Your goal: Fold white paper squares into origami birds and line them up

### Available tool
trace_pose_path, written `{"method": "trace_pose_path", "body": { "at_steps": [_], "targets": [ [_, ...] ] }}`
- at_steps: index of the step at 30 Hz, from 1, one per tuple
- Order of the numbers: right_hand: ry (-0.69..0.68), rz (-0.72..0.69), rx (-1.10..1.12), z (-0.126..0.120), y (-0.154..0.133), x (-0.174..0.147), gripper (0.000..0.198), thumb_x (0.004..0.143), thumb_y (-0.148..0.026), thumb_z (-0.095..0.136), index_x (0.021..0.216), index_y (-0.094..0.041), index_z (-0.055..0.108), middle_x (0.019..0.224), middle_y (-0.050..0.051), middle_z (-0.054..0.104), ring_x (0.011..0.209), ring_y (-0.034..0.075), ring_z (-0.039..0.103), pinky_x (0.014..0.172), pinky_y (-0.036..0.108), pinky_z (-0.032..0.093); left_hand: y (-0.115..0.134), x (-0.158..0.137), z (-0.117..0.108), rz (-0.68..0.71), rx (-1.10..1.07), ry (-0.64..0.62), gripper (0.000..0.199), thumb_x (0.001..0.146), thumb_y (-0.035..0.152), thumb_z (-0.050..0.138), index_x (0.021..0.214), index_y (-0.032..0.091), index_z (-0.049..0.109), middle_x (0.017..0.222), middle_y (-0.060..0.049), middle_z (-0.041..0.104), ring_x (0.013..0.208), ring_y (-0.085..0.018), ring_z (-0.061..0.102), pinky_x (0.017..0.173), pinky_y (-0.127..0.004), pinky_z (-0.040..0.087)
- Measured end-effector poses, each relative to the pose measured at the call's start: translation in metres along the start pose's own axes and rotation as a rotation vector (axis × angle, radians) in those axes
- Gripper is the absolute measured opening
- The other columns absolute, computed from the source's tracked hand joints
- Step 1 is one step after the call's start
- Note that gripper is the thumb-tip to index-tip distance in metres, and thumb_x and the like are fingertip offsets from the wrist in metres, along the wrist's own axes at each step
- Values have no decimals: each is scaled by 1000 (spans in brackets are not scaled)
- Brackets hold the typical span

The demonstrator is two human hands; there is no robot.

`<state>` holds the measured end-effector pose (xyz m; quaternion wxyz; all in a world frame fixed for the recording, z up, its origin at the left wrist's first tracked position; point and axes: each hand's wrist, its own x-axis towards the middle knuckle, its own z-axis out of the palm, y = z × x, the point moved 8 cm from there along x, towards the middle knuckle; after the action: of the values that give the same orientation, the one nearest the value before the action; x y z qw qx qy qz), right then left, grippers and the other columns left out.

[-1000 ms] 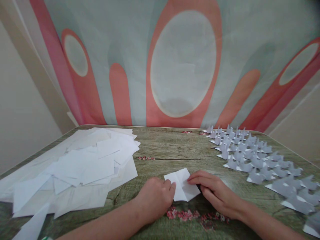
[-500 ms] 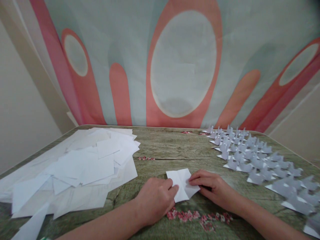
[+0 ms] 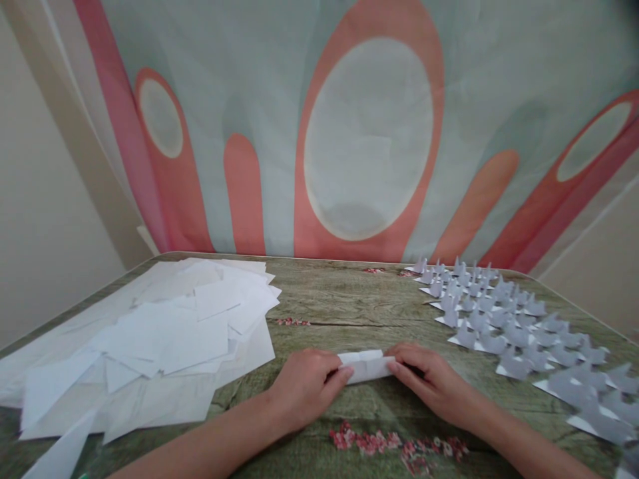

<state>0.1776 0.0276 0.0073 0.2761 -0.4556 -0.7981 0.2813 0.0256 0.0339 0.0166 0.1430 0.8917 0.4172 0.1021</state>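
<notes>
Centrally, near the front of the bench point(image 3: 339, 303), a small folded paper point(image 3: 370, 371) is held between the two hands. Its left end is pinched by the left hand point(image 3: 305, 386), with the thumb laid along the near side and the fingers bent behind. Its right end is grasped by the right hand point(image 3: 428, 379), whose thumb is pressed at the corner and whose fingers are placed over the far side; so the same paper is held in both grips. The paper is doubled into a narrow strip, its long side stretched from hand to hand, and a back layer is seen above the front one. Whether the bench is touched by it cannot be told. To the left, the bench is covered by a loose pile of white sheets point(image 3: 174, 336), overlapped at many angles. To the right, folded paper figures point(image 3: 515, 332) with pointed tips are set out in slanting rows. Pink flowers point(image 3: 367, 439) are printed on the bench just in front of the hands, and behind it a coral and grey-green backdrop point(image 3: 279, 100) is hung
</notes>
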Motion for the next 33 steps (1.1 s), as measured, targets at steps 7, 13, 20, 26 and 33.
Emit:
{"method": "trace_pose_path", "body": {
  "at_steps": [7,13,20,26,33],
  "targets": [
    [112,72,23,1,9,8,25,88,-28,43,69,-17,56,88,5,57,79,16,54,71,26,42,-11,5,3,-71,50,34,41,91,39,32,70,18,59,69,-2,62,63,-15,57,58,-24,38],
    [95,83,12,2,12,14,25,87,-25,44,66,-17,55,82,4,59,75,15,55,69,26,41,-5,0,-13,-85,114,122,36,88,45,38,102,18,56,96,-7,61,85,-21,57,73,-33,45],
    [98,65,27,0,14,14,24,86,-23,45,65,-17,55,82,4,59,75,15,56,70,26,42,52,-20,10,290,176,0,60,87,53,34,134,16,31,141,-9,32,130,-24,26,106,-39,22],
    [103,81,48,0,17,15,26,85,-25,46,63,-16,56,81,5,59,73,15,56,68,26,43,51,-22,31,331,116,-148,73,85,61,22,139,12,22,146,-11,17,135,-24,11,110,-40,12],
    [100,78,41,1,18,15,27,84,-27,47,62,-17,56,81,4,60,73,15,56,68,26,43,50,-22,28,318,22,-179,72,86,60,25,139,11,21,146,-12,13,135,-24,10,111,-40,10]
  ]
}}
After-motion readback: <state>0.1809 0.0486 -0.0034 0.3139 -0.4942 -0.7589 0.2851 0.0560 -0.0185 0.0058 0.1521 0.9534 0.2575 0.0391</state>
